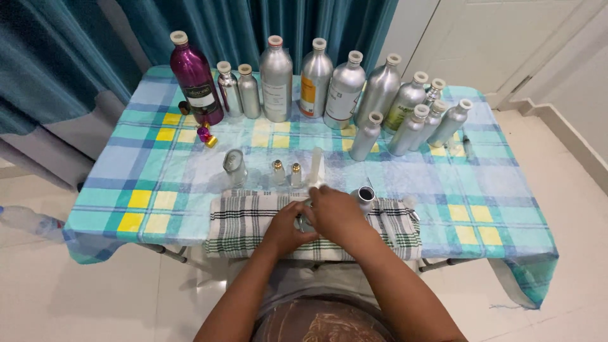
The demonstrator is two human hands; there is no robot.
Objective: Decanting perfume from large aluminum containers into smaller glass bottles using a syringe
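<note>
While both hands are closing together, the left hand (285, 229) and right hand (335, 212) are gripping a small glass bottle (305, 221) over the checked cloth (247, 221); two capped vials (286, 173) are standing finished-looking beyond; an open metal can (365, 196) is waiting beside.

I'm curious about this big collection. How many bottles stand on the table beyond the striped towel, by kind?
Purple bottle: 1
Silver metal bottles: 12
Small gold-capped vials: 2
Clear glass bottle: 1
Total: 16
</note>
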